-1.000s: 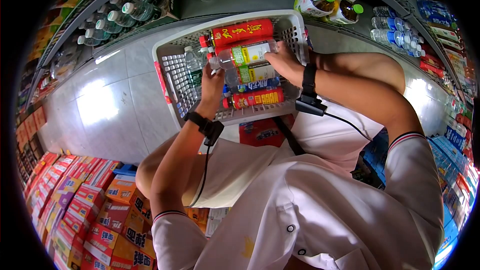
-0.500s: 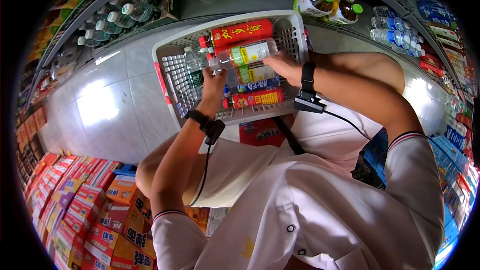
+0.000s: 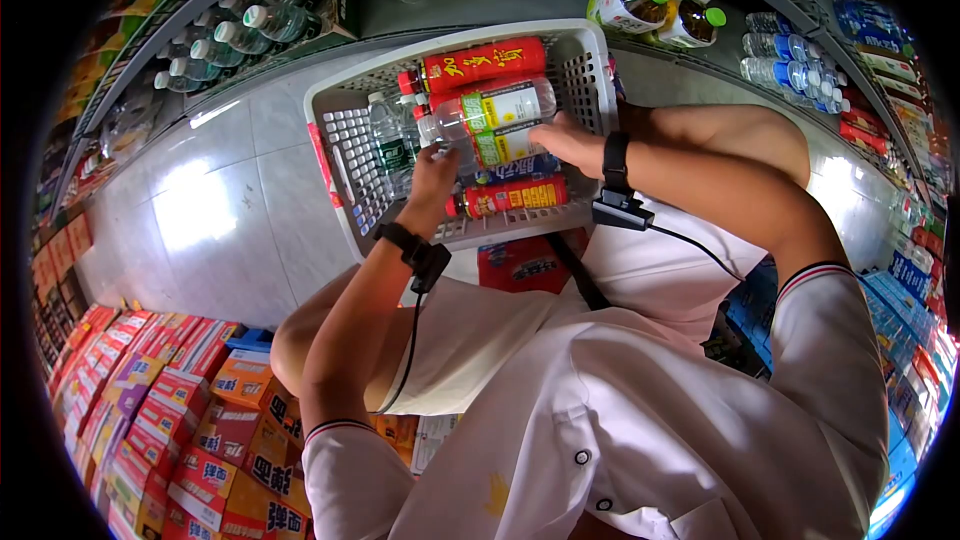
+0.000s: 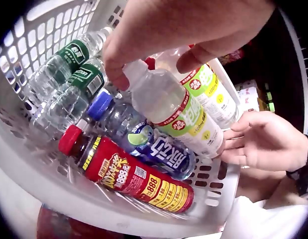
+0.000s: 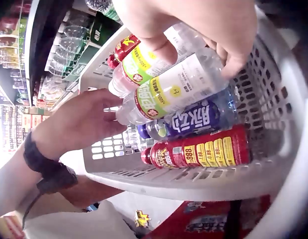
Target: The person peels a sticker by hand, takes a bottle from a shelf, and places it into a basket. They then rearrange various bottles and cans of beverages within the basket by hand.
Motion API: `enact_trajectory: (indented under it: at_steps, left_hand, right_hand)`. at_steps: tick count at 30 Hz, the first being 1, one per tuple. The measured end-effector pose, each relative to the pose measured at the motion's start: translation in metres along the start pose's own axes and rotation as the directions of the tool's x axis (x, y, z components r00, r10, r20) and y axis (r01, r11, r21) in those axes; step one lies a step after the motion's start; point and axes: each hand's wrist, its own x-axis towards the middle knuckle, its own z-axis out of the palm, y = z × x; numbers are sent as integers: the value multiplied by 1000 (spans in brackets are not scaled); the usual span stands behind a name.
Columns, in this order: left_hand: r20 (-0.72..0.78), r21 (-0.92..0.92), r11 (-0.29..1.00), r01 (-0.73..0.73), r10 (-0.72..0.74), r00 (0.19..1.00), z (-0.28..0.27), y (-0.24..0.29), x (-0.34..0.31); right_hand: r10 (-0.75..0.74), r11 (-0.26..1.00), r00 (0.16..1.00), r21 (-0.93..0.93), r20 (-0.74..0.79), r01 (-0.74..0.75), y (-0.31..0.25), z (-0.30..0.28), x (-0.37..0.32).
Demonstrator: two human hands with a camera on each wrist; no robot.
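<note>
Two clear plastic bottles with green-and-white labels lie side by side in a grey plastic basket (image 3: 330,100). My left hand (image 3: 437,180) holds the nearer bottle (image 4: 186,117) by its capped neck end. At its base, the fingers and thumb of my right hand (image 3: 575,140) hold the other end. Close beside it lies the second green-labelled bottle (image 4: 216,94). On the near side are a blue-capped drink bottle (image 4: 156,144) and a red-labelled bottle (image 4: 139,179). Red-labelled drink bottles, one marked in yellow (image 3: 485,65), lie along the far side.
Green-labelled water bottles (image 4: 76,87) lie at the basket's left end. Shelves behind carry more water bottles (image 3: 245,35) and a pack of green-capped dark drinks (image 3: 660,10). Stacked cartons (image 3: 190,430) stand at the lower left. Grey tiled floor (image 3: 245,200) lies left of the basket.
The nearer green-labelled bottle shows more of its label. My left hand has shifted slightly toward me, and my right hand has come from the farther bottle's base down to the nearer one's.
</note>
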Motion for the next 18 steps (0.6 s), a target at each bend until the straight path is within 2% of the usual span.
enact_trajectory:
  at_steps: [4, 7, 10, 13, 14, 16, 18]
  left_hand:
    - [88, -61, 998, -10, 16, 996, -6, 5, -7]
    - [22, -68, 997, 23, -21, 1000, -6, -1, 4]
    - [-68, -73, 997, -7, 2, 998, 0, 0, 1]
    - [-33, -77, 992, 100, -103, 994, 1, 24, -16]
    - [-19, -80, 994, 77, -79, 997, 0, 22, -14]
    - [9, -89, 996, 31, -31, 999, -2, 13, -7]
    - [-85, -129, 987, -99, 88, 992, 2, -8, 13]
  right_hand:
    - [57, 998, 997, -3, 56, -57, -11, -5, -4]
    - [65, 998, 995, -6, 82, -64, -22, -9, -12]
    - [74, 997, 994, -3, 83, -74, -20, -9, -10]
    - [78, 997, 993, -1, 90, -78, -19, -9, -8]
    - [79, 997, 992, 0, 96, -79, -19, -9, -9]
    - [10, 1000, 1000, 13, -13, -10, -21, -4, -11]
    - [-67, 998, 991, -17, -114, 66, -13, -1, 1]
